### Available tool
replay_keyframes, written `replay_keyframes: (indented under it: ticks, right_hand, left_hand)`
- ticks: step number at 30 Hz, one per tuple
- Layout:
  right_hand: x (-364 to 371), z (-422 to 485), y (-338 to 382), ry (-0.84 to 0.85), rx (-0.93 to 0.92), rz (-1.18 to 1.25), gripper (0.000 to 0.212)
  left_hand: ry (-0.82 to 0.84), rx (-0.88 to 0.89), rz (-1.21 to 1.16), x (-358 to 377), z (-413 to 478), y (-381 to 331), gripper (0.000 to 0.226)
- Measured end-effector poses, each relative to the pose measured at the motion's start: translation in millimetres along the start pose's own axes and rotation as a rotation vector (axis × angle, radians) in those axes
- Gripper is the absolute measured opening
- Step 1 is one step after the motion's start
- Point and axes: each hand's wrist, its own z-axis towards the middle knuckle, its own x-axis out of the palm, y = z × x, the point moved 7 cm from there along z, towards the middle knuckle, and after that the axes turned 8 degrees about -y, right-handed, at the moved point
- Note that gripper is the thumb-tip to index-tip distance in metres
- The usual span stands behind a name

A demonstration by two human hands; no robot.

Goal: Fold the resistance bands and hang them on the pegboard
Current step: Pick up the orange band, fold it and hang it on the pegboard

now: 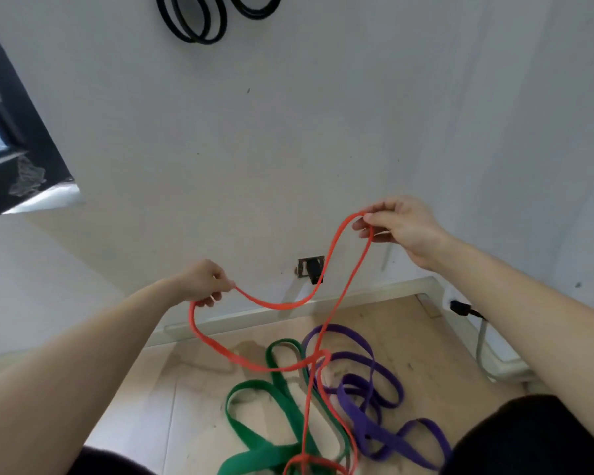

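A thin orange-red resistance band (pixel 282 306) hangs between both hands in front of the white wall. My left hand (pixel 204 282) pinches one part of it at the lower left. Higher up and to the right, my right hand (pixel 400 222) pinches another part. The band sags between them and its long loops drop to the floor. A wide green band (pixel 254 430) and a purple band (pixel 367 416) lie tangled on the floor below. Black bands (pixel 196 20) hang in loops on the wall at the top; no peg or pegboard is visible.
The beige floor (pixel 172 399) meets a white skirting board (pixel 254 315). A wall socket with a black plug (pixel 311 267) sits low on the wall. Another black plug and grey cable (pixel 467 311) are on the right wall. A dark window frame (pixel 11 138) is at the left.
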Motion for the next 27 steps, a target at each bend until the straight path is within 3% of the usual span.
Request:
replay_keyframes:
  ticks: [2, 5, 11, 17, 21, 23, 27]
  right_hand:
    - [-7, 0, 11, -0.064, -0.029, 0.022, 0.013]
    - [-8, -5, 18, -0.088, -0.028, 0.032, 0.015]
    - [14, -19, 18, 0.098, -0.015, -0.164, 0.017]
    - [20, -25, 32, 0.169, -0.111, -0.07, 0.013]
    - [17, -29, 49, 0.2, -0.153, 0.02, 0.014]
    - [17, -32, 56, 0.21, -0.154, 0.098, 0.015]
    - [15, -34, 67, 0.235, -0.122, 0.277, 0.016]
  left_hand:
    - [0.128, 0.063, 0.159, 19, -1, -1, 0.019]
    - [0.165, 0.195, 0.314, 31, -7, -23, 0.02]
    - [0.143, 0.304, -0.07, 49, -28, -94, 0.036]
    - [0.231, 0.319, -0.33, 85, -56, -138, 0.07]
    - [0.107, 0.333, -0.407, 97, -59, -151, 0.091]
    - [0.046, 0.296, -0.495, 99, -58, -155, 0.09]
    - [0.109, 0.288, -0.605, 113, -62, -168, 0.058]
